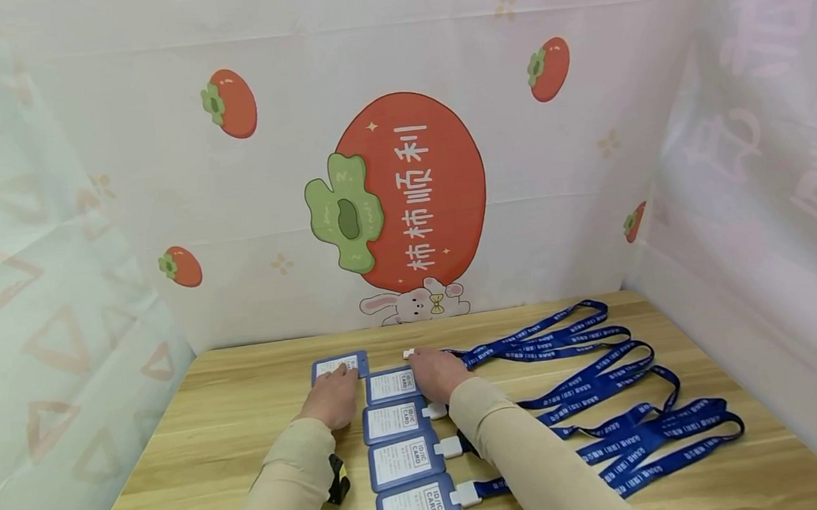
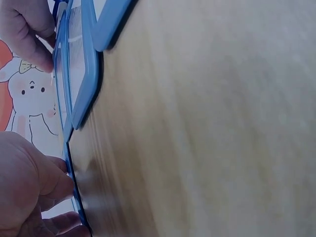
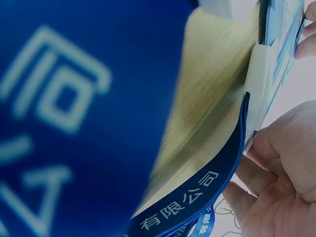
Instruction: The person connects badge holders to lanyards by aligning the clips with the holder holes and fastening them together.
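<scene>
A blue ID card holder with a white card lies at the far left end of a column of similar holders. My left hand holds it by its edge, thumb and fingertips on the blue rim in the left wrist view. Beside it, my right hand pinches at a white plastic clip joined to a blue lanyard with white print. This hand is at the right of the top holder in the column. The exact grip of its fingertips is partly hidden in the head view.
Several more card holders run toward the front, overlapping, with white clips on their right. Their blue lanyards lie in loops over the right side of the wooden table. Printed cloth walls stand behind and at both sides.
</scene>
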`<state>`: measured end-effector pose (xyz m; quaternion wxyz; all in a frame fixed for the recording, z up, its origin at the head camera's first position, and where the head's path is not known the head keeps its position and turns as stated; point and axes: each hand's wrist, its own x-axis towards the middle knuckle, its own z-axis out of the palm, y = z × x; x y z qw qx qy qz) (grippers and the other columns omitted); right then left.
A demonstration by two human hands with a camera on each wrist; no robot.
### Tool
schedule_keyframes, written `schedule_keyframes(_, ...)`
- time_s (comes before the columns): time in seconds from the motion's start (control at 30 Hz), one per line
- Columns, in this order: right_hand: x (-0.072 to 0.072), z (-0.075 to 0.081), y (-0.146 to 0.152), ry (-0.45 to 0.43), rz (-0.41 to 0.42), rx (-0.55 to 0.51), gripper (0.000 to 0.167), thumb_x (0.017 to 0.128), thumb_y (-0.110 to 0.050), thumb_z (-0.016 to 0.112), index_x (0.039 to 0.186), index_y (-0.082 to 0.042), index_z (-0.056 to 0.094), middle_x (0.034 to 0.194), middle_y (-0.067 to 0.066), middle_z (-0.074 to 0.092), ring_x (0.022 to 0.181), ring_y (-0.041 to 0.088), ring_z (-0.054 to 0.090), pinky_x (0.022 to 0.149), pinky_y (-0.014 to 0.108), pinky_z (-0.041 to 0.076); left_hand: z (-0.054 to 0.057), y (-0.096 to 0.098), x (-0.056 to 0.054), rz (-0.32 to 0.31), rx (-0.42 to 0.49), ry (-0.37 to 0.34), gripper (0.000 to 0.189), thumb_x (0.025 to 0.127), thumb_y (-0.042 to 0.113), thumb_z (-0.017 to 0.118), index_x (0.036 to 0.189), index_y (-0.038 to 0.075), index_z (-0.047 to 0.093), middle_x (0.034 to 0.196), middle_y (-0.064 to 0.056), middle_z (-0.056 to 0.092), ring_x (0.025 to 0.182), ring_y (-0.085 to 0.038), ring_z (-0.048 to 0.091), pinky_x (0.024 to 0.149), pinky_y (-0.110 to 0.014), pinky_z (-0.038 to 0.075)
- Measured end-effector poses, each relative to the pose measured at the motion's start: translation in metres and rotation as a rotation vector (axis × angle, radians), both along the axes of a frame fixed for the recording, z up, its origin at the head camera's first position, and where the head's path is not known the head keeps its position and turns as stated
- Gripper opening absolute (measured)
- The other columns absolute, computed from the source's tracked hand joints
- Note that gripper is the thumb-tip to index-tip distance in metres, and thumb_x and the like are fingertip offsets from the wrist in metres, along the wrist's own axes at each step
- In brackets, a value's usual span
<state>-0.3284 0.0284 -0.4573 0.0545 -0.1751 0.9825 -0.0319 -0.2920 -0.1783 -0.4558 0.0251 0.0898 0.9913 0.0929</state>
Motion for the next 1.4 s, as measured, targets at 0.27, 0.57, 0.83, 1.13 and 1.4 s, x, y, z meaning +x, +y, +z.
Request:
schedule_keyframes(0.27,0.0,0.0,-0.001,0.017,0.001,0.025,0.038,0.112,-0.022,0.047,0.146,-0.016,0.06,0.15,0.003,0.059,0.136,0.022,0.059,0.111,0.042,0.053,-0.002,0.004,-0.004,0.005,-0.002,-0.014,0.044,0.105,0.003,0.042,0.148,-0.005,0.052,0.157,-0.028,0.046,0.149,-0.046,0.04,0.124,-0.059,0.033)
schedule_keyframes(0.57,-0.001,0.0,-0.002,-0.016,-0.014,0.023,0.039,0.112,-0.023,0.048,0.148,-0.017,0.058,0.152,0.003,0.058,0.137,0.022,0.058,0.111,0.042,0.052,-0.001,0.013,-0.009,-0.009,-0.033,0.002,0.042,0.107,0.005,0.046,0.147,-0.003,0.054,0.156,-0.025,0.049,0.149,-0.042,0.042,0.125,-0.057,0.033)
schedule_keyframes(0.83,-0.003,-0.002,-0.002,-0.022,-0.011,0.01,0.039,0.112,-0.024,0.047,0.149,-0.017,0.058,0.152,0.003,0.057,0.139,0.022,0.057,0.113,0.042,0.051,0.001,0.022,-0.009,-0.03,-0.056,0.004,0.044,0.104,0.005,0.052,0.146,-0.002,0.056,0.154,-0.023,0.052,0.149,-0.039,0.044,0.126,-0.056,0.03)
schedule_keyframes(1.13,-0.002,-0.001,-0.001,-0.007,-0.001,0.04,0.039,0.112,-0.024,0.047,0.149,-0.017,0.058,0.152,0.002,0.058,0.136,0.022,0.059,0.111,0.042,0.053,0.002,0.029,-0.011,-0.019,-0.018,-0.015,0.044,0.105,0.009,0.049,0.148,0.002,0.055,0.157,-0.022,0.049,0.149,-0.04,0.043,0.126,-0.058,0.03)
schedule_keyframes(1.4,-0.002,0.002,0.0,-0.006,-0.005,0.012,0.037,0.112,-0.025,0.047,0.146,-0.017,0.06,0.148,0.002,0.061,0.132,0.023,0.062,0.109,0.043,0.054,0.003,0.037,-0.012,-0.04,-0.012,-0.015,0.046,0.104,0.007,0.052,0.15,0.003,0.054,0.158,-0.021,0.048,0.15,-0.039,0.042,0.127,-0.057,0.029)
